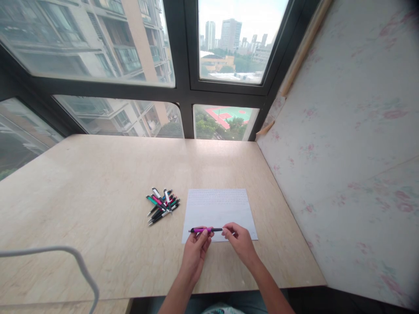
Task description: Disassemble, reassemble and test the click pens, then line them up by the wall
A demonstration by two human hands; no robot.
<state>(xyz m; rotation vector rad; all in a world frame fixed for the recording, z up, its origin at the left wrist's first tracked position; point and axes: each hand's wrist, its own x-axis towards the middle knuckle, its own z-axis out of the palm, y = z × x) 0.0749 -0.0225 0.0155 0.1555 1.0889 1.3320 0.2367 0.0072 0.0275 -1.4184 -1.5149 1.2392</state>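
Note:
A pink and black pen point(205, 230) is held level over the near edge of a white sheet of paper point(218, 208) with faint writing along its top. My left hand point(196, 250) pinches the pen's barrel, fingers closed on it. My right hand point(238, 240) grips the pen's right end with its fingertips. Both hands hover just above the beige table point(98, 209).
A heap of several pens point(163, 204) in pink, green, black and white lies left of the paper. A white curved rail point(65, 257) crosses the lower left corner. Windows stand behind the table, and a floral-papered wall point(353, 152) closes its right side.

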